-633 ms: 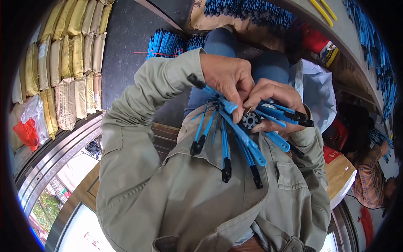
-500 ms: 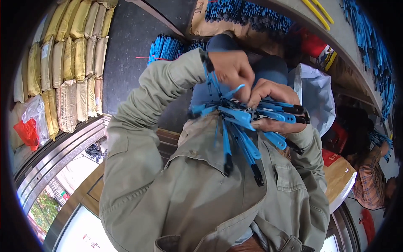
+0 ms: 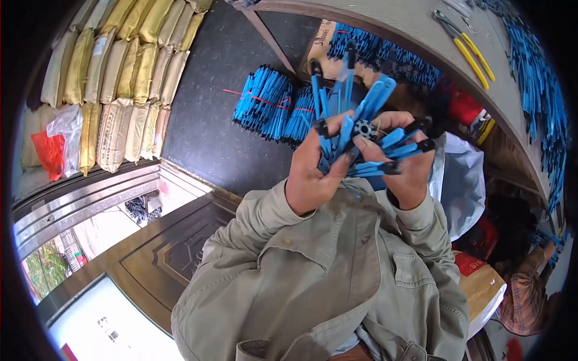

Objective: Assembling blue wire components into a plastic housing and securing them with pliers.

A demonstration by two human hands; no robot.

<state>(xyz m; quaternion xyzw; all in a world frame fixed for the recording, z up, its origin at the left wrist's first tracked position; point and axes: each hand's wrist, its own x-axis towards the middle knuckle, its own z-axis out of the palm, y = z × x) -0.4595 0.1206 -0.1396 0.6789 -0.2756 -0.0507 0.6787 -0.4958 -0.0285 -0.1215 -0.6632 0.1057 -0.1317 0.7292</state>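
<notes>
Above my lap, both hands hold a spoked assembly of blue plastic arms [image 3: 376, 96] with black ends. At its centre is a small black toothed hub [image 3: 365, 130]. My left hand [image 3: 312, 174] is closed around the arms on the left side, thumb pressed toward the hub. On the other side, my right hand [image 3: 406, 162] grips the hub's edge and several arms, its thumb beside the hub. The arms fan upward and to the right. Some arms are blurred, and the fingers behind the assembly are hidden.
Tied bundles of blue strips [image 3: 262, 99] stand on the dark surface ahead. Yellow-handled pliers [image 3: 472, 57] and more blue strips [image 3: 536, 78] lie on the shelf at right. Stacked sacks [image 3: 114, 72] line the left. A white bag [image 3: 460, 186] is beside my right arm; another person's sleeve [image 3: 522, 301] shows far right.
My left hand has come down from above the hub to grip the arms on the left. The assembly has been raised and turned, its arms now fanning upward. The view has shifted too.
</notes>
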